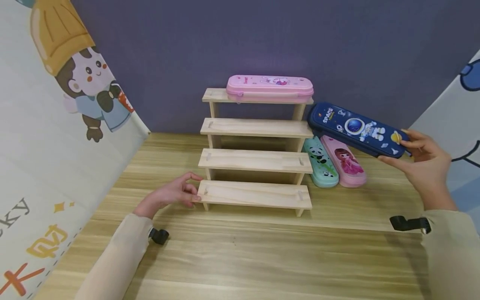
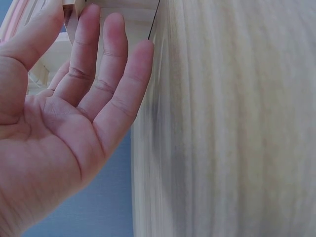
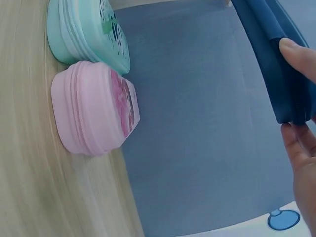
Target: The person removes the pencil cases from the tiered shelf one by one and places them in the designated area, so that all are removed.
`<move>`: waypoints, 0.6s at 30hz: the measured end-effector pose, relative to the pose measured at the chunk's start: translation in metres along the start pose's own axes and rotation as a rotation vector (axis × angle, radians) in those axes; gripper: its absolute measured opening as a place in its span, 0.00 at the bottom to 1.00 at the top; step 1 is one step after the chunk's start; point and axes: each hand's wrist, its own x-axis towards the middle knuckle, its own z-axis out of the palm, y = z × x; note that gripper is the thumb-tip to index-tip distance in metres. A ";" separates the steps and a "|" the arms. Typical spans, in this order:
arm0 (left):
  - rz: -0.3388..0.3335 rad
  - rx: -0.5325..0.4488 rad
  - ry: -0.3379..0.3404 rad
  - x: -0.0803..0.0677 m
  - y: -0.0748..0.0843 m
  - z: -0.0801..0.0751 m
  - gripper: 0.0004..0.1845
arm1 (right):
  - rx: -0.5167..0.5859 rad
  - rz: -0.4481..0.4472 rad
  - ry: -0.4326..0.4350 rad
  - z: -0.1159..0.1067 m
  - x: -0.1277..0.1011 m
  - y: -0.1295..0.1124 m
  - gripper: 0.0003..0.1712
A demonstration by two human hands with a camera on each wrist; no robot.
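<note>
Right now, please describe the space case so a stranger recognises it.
Start at the stepped wooden rack. To its right, the right hand holds the space case. Unlike the mint panda case and pink doll case lying below, it is dark blue, with an astronaut.

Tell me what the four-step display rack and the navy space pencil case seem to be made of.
Four-step display rack: apparently bare wood, pale and matte, with grain along its steps.
Navy space pencil case: probably molded foam or plastic, smooth with a slight sheen; its rounded shell shows no sag, exact material unclear.
</note>
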 end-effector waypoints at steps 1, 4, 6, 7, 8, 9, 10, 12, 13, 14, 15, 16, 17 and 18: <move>-0.001 0.003 0.000 0.000 0.000 0.000 0.35 | -0.036 -0.001 0.006 -0.001 0.000 0.002 0.32; -0.006 0.012 0.007 0.001 0.000 0.001 0.35 | -0.091 0.002 0.025 -0.005 0.000 0.008 0.32; -0.006 0.017 0.010 0.000 0.000 0.001 0.36 | -0.065 0.008 0.041 -0.006 0.000 0.013 0.32; -0.007 0.016 0.011 0.000 0.000 0.001 0.36 | -0.037 0.014 0.053 -0.007 0.000 0.015 0.31; -0.007 0.017 0.012 0.000 0.000 0.001 0.36 | 0.004 0.020 0.065 -0.007 -0.001 0.017 0.31; -0.007 0.016 0.012 0.000 -0.001 0.001 0.35 | 0.036 0.025 0.079 -0.007 -0.001 0.019 0.31; -0.008 0.016 0.013 0.000 0.000 0.001 0.35 | 0.045 0.028 0.093 -0.007 0.000 0.021 0.31; -0.011 0.014 0.016 0.001 0.000 0.001 0.35 | 0.000 0.035 0.123 -0.007 0.000 0.024 0.31; -0.013 0.014 0.018 0.001 0.000 0.001 0.35 | -0.038 0.042 0.138 -0.006 0.001 0.026 0.31; -0.016 0.016 0.019 0.001 0.000 0.001 0.35 | -0.086 0.050 0.153 -0.006 0.001 0.028 0.31; -0.017 0.016 0.019 0.001 0.000 0.001 0.35 | -0.144 0.063 0.167 -0.005 0.001 0.029 0.31; -0.019 0.018 0.019 0.001 0.000 0.001 0.35 | -0.196 0.072 0.177 -0.005 0.002 0.031 0.32; -0.019 0.019 0.019 0.001 0.000 0.001 0.35 | -0.224 0.086 0.183 -0.004 0.002 0.032 0.32; -0.020 0.020 0.020 0.001 -0.001 0.000 0.35 | -0.247 0.102 0.189 -0.004 0.002 0.033 0.32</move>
